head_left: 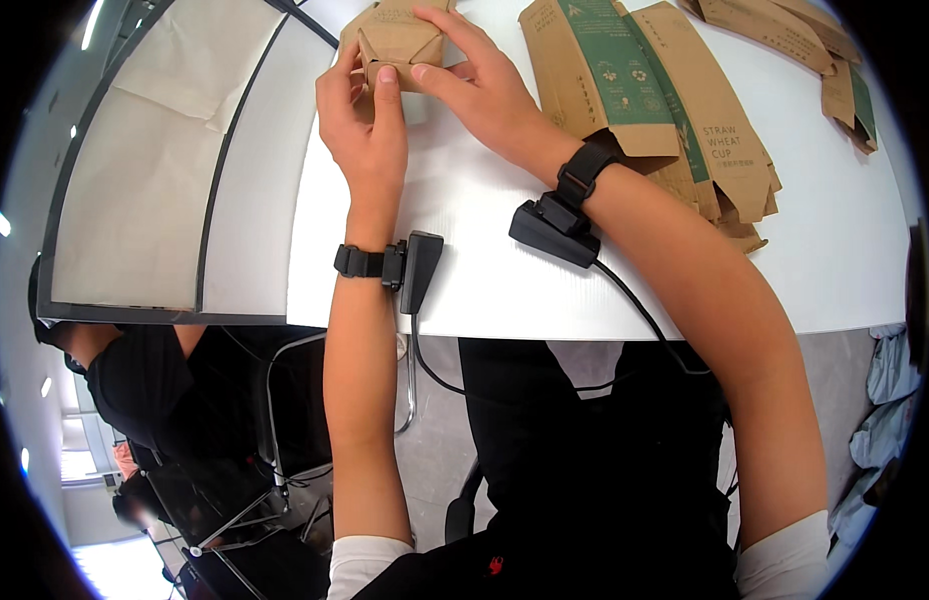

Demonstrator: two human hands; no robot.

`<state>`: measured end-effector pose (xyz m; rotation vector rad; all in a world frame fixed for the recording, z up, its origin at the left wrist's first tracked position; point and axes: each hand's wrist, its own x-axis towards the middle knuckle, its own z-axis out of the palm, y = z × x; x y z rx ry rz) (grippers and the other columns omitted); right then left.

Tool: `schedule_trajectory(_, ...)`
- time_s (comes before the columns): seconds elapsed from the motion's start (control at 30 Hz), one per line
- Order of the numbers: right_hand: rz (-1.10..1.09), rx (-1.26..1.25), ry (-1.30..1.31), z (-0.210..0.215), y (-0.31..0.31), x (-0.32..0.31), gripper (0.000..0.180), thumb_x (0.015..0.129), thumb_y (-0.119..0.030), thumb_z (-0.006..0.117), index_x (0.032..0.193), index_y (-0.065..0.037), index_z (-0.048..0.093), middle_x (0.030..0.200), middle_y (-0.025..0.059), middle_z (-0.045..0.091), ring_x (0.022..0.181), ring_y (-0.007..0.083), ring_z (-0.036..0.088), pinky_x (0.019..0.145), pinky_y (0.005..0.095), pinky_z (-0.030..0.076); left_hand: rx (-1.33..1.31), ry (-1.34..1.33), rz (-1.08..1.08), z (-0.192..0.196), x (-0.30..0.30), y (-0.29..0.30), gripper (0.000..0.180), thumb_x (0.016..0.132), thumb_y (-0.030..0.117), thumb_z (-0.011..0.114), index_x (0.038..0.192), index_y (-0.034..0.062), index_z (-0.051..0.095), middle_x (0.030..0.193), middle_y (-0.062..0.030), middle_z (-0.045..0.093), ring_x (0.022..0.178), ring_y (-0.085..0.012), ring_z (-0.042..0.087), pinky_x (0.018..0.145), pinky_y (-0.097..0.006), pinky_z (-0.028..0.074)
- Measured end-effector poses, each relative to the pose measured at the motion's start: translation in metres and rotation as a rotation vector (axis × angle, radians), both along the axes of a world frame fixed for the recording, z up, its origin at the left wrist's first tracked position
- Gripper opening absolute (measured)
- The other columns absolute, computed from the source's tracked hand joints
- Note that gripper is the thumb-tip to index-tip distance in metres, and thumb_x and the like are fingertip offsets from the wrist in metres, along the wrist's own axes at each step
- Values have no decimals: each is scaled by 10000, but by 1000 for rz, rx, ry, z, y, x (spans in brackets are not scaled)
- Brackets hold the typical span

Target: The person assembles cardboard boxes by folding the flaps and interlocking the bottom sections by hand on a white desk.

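Observation:
A brown cardboard box (400, 38) is between my hands at the top of the view, partly cut off by the picture's rim. My left hand (368, 130) holds its left side, the thumb pressed against the near end flap. From the right, my right hand (490, 95) grips the same box, with its thumb on the near end and fingers reaching over the top. Folded flaps show at the end facing me. Right of my right hand lie flattened brown and green cardboard boxes (730, 150), overlapping in a stack.
More brown cartons (775, 35) lie at the far right of the white table (465, 290). A dark-framed partition (215, 190) stands along the left edge. Cables (635, 295) run from the black devices on my wrists. Another person (145, 385) sits beyond the partition.

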<state>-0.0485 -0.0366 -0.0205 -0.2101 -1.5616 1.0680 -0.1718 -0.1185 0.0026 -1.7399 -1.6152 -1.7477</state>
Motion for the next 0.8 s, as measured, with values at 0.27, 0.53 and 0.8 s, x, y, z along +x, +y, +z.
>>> schedule_trajectory(0.27,82,-97,-96,4,-3,5,529,965,-252,655,1462,-124,527,1456,177,527,1167,286,619,961,358,532,35,-66,65,-1,4,-1,367,974,203,699,1293,33,635,1138,-79,627,991,-187,588,897,-337,505)
schedule_trajectory(0.53,21,-36,-22,2,-2,3,530,974,-245,651,1468,-107,517,1442,162,536,1173,271,610,959,355,525,34,-158,-25,6,7,-4,319,1034,226,623,1270,12,629,1170,-93,640,1037,-171,600,908,-320,509)
schedule_trajectory(0.8,25,-10,-3,-2,0,-1,554,969,-243,664,1485,-113,509,1488,188,484,1123,266,624,952,348,527,38,-167,7,4,6,-2,328,1042,211,629,1258,-36,618,1219,-148,655,1069,-184,642,884,-313,559)
